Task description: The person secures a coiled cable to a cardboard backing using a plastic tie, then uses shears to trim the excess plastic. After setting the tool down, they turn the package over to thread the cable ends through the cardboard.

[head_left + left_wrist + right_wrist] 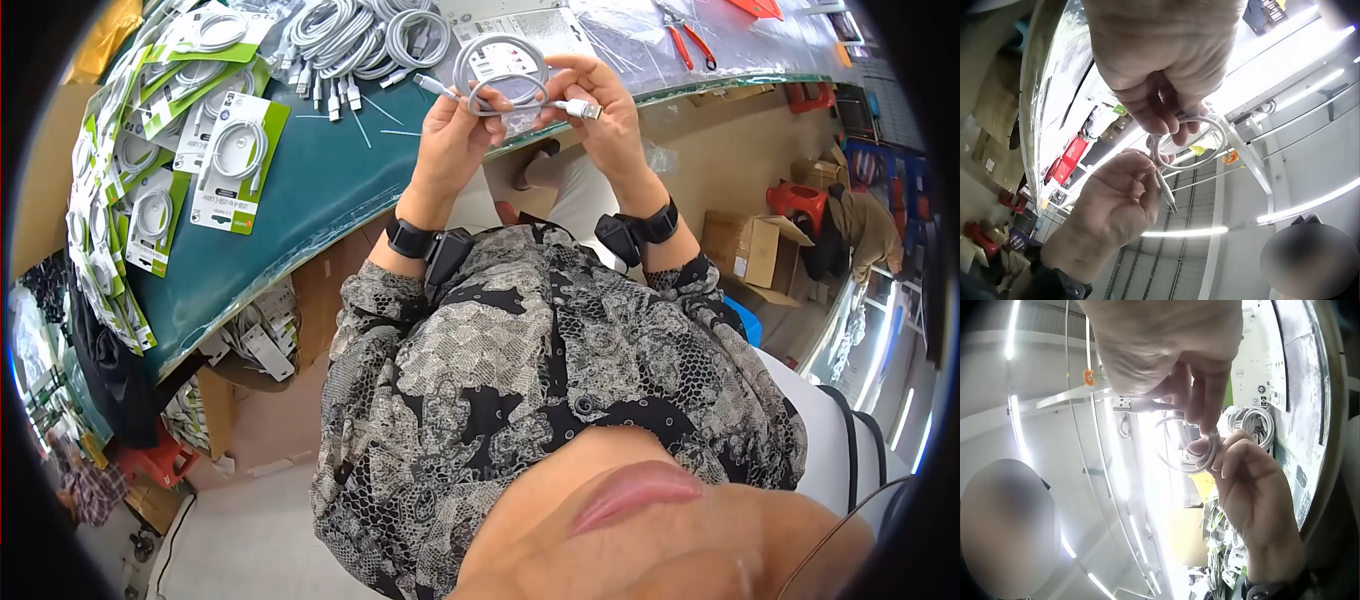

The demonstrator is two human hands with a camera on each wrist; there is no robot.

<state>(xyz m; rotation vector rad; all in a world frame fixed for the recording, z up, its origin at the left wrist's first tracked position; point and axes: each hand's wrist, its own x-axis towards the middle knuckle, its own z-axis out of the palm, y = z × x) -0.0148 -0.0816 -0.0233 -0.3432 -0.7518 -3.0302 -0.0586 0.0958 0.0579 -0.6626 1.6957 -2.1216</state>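
Observation:
Both hands hold one coiled white-grey cable (462, 70) above the table's near edge in the head view. The left hand (452, 145) pinches the coil's left side, with one plug beside its fingers. The right hand (603, 125) grips the other side, and a USB plug (583, 109) sticks out past its fingers. In the left wrist view the cable's loop (1217, 150) hangs by the left hand (1166, 56), and the right hand (1119, 200) is close to the plug (1165, 187). The right wrist view shows the coil (1175, 465) between the right hand (1166, 350) and the left hand (1257, 500).
Packaged cables on green-white cards (240, 160) cover the table's left side. Loose coiled cables (335, 40) lie at the back, with cut ties near them. Red-handled pliers (682, 48) lie at the back right. An open cardboard box (752, 250) stands on the floor at right.

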